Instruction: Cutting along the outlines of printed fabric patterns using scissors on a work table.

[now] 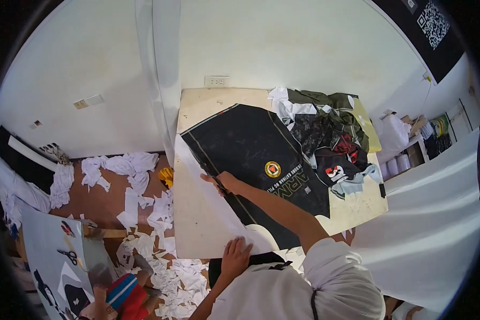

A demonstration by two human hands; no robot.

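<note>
A large black printed cloth panel (240, 144) with a white margin (218, 213) lies spread over the table. It bears a round yellow badge and pale lettering. My right hand (225, 183) is closed at the panel's left edge, around what look like dark-handled scissors (215, 180); their blades are hard to make out against the black cloth. Flat on the white margin, by the table's near edge, rests my left hand (236, 257), fingers stretched out and holding nothing.
A heap of garment pieces (336, 138) covers the table's right side. White scraps (181, 282) litter the floor at left. On a lower-left table (42, 229) lie black scissors (70, 256) and a red-handled tool (66, 228); another person's hand (99, 296) is beside it.
</note>
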